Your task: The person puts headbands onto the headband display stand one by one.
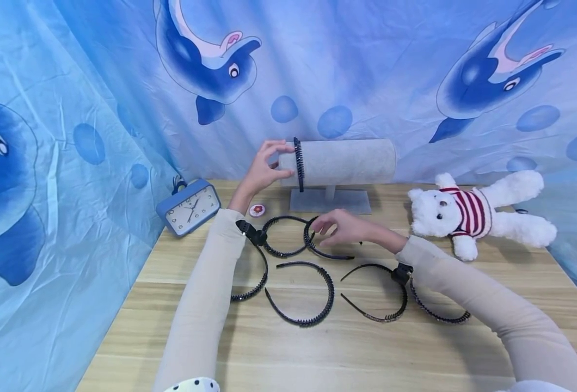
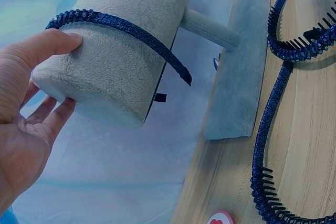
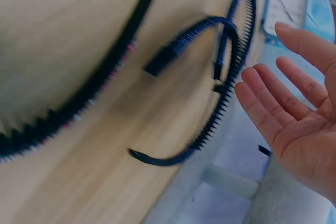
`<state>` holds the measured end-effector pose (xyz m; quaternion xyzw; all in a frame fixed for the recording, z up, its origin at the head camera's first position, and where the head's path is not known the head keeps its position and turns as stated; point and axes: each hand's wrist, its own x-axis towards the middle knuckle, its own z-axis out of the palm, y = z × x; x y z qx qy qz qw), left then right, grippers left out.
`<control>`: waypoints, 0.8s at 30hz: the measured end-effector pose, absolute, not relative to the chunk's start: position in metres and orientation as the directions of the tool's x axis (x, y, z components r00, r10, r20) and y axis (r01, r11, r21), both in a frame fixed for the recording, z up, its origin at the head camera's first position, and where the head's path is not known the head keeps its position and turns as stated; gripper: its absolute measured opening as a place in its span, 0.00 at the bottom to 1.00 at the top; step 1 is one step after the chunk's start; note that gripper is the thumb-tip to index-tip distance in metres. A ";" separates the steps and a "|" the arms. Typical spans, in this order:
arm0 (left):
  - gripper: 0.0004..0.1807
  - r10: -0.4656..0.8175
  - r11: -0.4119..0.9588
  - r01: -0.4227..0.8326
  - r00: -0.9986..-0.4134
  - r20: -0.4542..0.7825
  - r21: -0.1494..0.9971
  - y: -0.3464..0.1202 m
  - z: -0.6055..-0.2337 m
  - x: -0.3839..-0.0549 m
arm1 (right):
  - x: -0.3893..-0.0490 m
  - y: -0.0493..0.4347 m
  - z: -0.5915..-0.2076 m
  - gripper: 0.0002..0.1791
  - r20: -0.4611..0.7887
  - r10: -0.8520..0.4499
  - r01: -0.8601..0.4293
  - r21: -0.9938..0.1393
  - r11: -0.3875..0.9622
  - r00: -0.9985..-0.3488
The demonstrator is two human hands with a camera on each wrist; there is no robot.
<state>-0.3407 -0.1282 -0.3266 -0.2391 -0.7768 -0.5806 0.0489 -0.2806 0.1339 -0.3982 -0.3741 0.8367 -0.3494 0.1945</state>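
Note:
A grey plush headband stand (image 1: pixel 347 160) stands at the back of the table, its cylinder lying sideways. One dark headband (image 1: pixel 299 163) sits around the cylinder near its left end. My left hand (image 1: pixel 265 166) grips that end; in the left wrist view its thumb (image 2: pixel 65 40) rests on the plush beside the headband (image 2: pixel 121 22). My right hand (image 1: pixel 344 227) hovers over the table with relaxed fingers and holds nothing. Nearest to it is a toothed black headband (image 1: pixel 308 234), which overlaps another headband (image 1: pixel 281 255).
Several more headbands lie toward the front, including one in the middle (image 1: pixel 329 294) and one at the right (image 1: pixel 401 305). A blue alarm clock (image 1: pixel 189 208) stands at the left, near a round flower badge (image 1: pixel 257 210). A white teddy bear (image 1: pixel 472 209) lies at the right.

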 end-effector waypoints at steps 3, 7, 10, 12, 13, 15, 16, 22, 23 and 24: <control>0.29 0.319 0.208 0.435 -0.877 0.359 0.876 -0.129 -0.326 -0.340 | -0.278 0.129 -0.406 0.24 -0.074 -0.766 -0.489 -0.729 0.479 -0.639; 0.30 0.316 0.210 0.429 -0.880 0.354 0.879 -0.129 -0.327 -0.340 | -0.275 0.123 -0.417 0.22 -0.055 -0.758 -0.517 -0.700 0.493 -0.649; 0.30 0.313 0.209 0.426 -0.882 0.352 0.880 -0.129 -0.328 -0.341 | -0.274 0.117 -0.424 0.21 -0.035 -0.737 -0.532 -0.669 0.520 -0.675; 0.30 0.312 0.208 0.425 -0.882 0.352 0.881 -0.129 -0.329 -0.341 | -0.274 0.115 -0.428 0.22 -0.028 -0.717 -0.535 -0.644 0.546 -0.697; 0.30 0.311 0.208 0.426 -0.882 0.353 0.880 -0.129 -0.329 -0.341 | -0.274 0.114 -0.430 0.22 -0.022 -0.709 -0.540 -0.632 0.556 -0.705; 0.30 0.311 0.206 0.427 -0.882 0.355 0.880 -0.129 -0.330 -0.342 | -0.273 0.112 -0.432 0.22 -0.008 -0.701 -0.554 -0.607 0.570 -0.713; 0.30 0.310 0.206 0.428 -0.881 0.356 0.880 -0.129 -0.330 -0.342 | -0.273 0.112 -0.433 0.22 0.004 -0.702 -0.568 -0.592 0.572 -0.712; 0.30 0.310 0.212 0.432 -0.880 0.359 0.876 -0.129 -0.330 -0.342 | -0.273 0.117 -0.432 0.21 0.068 -0.729 -0.635 -0.551 0.542 -0.681; 0.30 0.310 0.213 0.433 -0.880 0.360 0.876 -0.129 -0.330 -0.342 | -0.273 0.119 -0.431 0.22 0.068 -0.732 -0.634 -0.558 0.535 -0.678; 0.30 0.310 0.212 0.434 -0.880 0.361 0.876 -0.129 -0.330 -0.342 | -0.273 0.120 -0.431 0.22 0.067 -0.734 -0.629 -0.571 0.528 -0.676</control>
